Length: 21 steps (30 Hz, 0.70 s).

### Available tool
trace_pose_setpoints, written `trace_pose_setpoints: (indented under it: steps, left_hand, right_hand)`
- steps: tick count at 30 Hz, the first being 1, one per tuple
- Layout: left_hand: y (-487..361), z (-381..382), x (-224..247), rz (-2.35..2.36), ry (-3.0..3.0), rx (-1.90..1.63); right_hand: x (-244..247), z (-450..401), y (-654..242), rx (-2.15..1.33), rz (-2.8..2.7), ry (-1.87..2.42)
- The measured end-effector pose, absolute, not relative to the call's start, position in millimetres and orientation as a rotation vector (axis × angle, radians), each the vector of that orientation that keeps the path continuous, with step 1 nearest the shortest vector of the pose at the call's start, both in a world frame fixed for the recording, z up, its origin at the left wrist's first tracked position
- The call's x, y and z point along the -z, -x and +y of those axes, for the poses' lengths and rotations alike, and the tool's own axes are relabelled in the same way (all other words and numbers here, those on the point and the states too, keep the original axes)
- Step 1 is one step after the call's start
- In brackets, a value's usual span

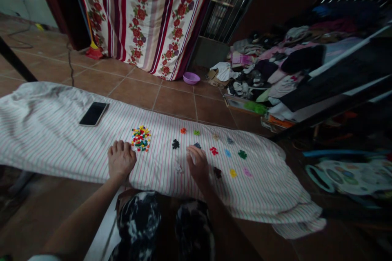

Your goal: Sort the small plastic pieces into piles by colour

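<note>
My left hand rests on the striped cloth, fingers curled down, just left of a mixed heap of small coloured pieces. Whether it holds anything is hidden. My right hand is over the cloth, its thumb and fingers bent together beside a grey-blue pile; what it holds, if anything, is too small to tell. Around it lie small single-colour piles: black, orange, lime green, red, light blue, dark green, yellow, pink, dark brown and whitish.
A phone lies on the striped cloth at the left. Beyond the cloth are a floral curtain, a purple basin and a red broom. Heaped clothes fill the right background.
</note>
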<state>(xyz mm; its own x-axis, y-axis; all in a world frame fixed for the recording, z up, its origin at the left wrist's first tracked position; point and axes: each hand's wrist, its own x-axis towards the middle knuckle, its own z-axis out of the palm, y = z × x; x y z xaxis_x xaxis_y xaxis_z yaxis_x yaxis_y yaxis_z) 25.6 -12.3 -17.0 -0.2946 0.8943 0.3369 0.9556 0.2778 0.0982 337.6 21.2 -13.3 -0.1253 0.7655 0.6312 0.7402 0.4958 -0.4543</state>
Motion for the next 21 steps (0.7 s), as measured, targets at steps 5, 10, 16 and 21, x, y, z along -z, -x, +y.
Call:
trace_pose_setpoints:
  steps: [5, 10, 16, 21]
  left_hand:
    - [-25, -12, 17, -2.33, 1.731, 0.437]
    - [-25, -11, 17, -2.331, 1.726, 0.418]
    - [-25, -10, 17, -2.338, 1.738, 0.437]
    - [-25, -9, 19, -2.326, 1.722, 0.406]
  right_hand:
    - [3, 46, -298, -0.161, -1.967, 1.159]
    - [3, 73, -257, -0.323, -2.09, 1.077]
    - [10, 109, -209, -0.368, -2.326, 1.025]
    - [12, 139, -173, -0.352, -2.47, 1.003]
